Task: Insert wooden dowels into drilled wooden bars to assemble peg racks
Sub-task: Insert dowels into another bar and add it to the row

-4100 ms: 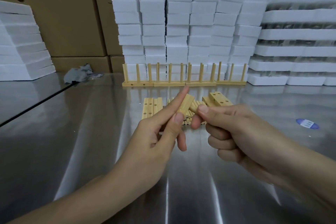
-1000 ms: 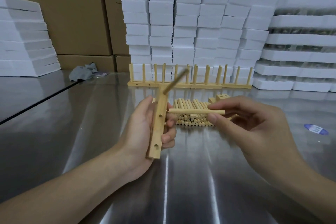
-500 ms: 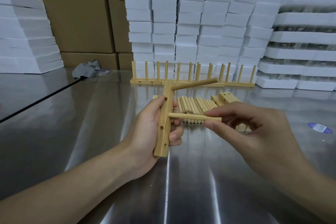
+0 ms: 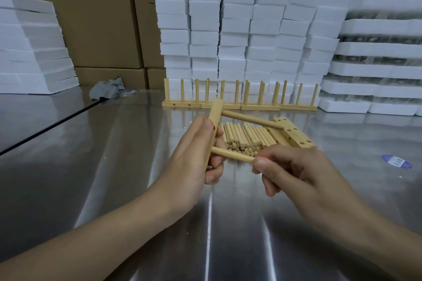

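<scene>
Gripping an upright bar (image 4: 215, 113) in the left hand (image 4: 194, 155), pinching a dowel (image 4: 233, 154) in the right hand (image 4: 296, 173), its far end at the bar, second dowel (image 4: 251, 119) seated higher up, loose dowels (image 4: 244, 137) and spare bars (image 4: 291, 132) behind, finished racks (image 4: 260, 106) beyond.

Below the grip of the left hand (image 4: 194, 162) the bar (image 4: 215, 113) is hidden behind the palm, and fingertips (image 4: 261, 164) of the right hand (image 4: 303, 173) cover the pinched end of the dowel (image 4: 233, 154).

On the counter (image 4: 114, 166) a dowel pile (image 4: 244, 137) lies centre, with bars (image 4: 293, 131) just right of it and racks (image 4: 260, 107) in a row behind. Foam (image 4: 239, 29) stands behind those. A rag (image 4: 106, 91) lies back left, before cartons (image 4: 98, 18).
</scene>
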`<state>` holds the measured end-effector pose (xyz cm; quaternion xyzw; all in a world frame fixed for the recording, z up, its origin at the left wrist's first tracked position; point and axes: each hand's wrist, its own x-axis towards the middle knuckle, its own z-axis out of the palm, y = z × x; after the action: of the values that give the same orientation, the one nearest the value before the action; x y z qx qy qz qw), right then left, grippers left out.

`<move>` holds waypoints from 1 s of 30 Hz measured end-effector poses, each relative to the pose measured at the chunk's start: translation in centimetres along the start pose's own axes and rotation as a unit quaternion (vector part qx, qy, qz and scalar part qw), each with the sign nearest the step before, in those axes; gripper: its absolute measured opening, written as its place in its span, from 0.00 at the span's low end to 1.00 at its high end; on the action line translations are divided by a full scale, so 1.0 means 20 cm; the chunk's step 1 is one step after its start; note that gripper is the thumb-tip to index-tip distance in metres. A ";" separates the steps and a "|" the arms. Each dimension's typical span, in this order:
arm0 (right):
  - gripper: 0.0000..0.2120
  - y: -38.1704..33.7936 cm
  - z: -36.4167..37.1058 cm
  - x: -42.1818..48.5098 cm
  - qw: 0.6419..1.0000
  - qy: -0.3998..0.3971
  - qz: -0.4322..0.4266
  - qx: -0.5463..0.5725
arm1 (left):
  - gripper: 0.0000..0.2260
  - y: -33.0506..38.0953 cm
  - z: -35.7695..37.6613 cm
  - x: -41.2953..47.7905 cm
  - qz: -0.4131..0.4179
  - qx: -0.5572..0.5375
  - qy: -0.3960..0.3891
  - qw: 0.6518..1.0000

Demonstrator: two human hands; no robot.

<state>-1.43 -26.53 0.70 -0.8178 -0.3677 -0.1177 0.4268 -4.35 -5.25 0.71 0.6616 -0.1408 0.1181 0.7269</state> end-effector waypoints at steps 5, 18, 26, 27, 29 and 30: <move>0.17 -0.05 0.01 0.01 0.986 -0.007 -0.055 -0.157 | 0.18 -0.02 0.01 -0.02 0.016 0.013 0.001 1.000; 0.29 -0.09 0.05 0.02 0.963 -0.129 0.094 0.218 | 0.18 -0.03 0.12 -0.12 0.084 0.071 -0.030 0.993; 0.21 -0.14 -0.03 0.04 0.879 -0.232 0.251 0.332 | 0.16 -0.04 0.13 -0.12 0.108 0.093 -0.036 0.989; 0.22 -0.14 -0.05 0.06 0.896 -0.230 0.235 0.297 | 0.16 -0.03 0.13 -0.11 0.114 0.098 -0.025 0.988; 0.26 -0.11 -0.08 0.10 0.939 -0.197 0.186 0.213 | 0.16 -0.02 0.11 -0.07 0.118 0.092 0.018 0.989; 0.27 -0.09 -0.11 0.12 0.960 -0.166 0.158 0.162 | 0.17 -0.01 0.09 -0.05 0.109 0.080 0.053 0.989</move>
<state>-0.77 -26.40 4.20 -0.7932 -0.3138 0.1498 0.4999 -5.21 -7.05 0.36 0.6913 -0.1628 0.2425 0.6609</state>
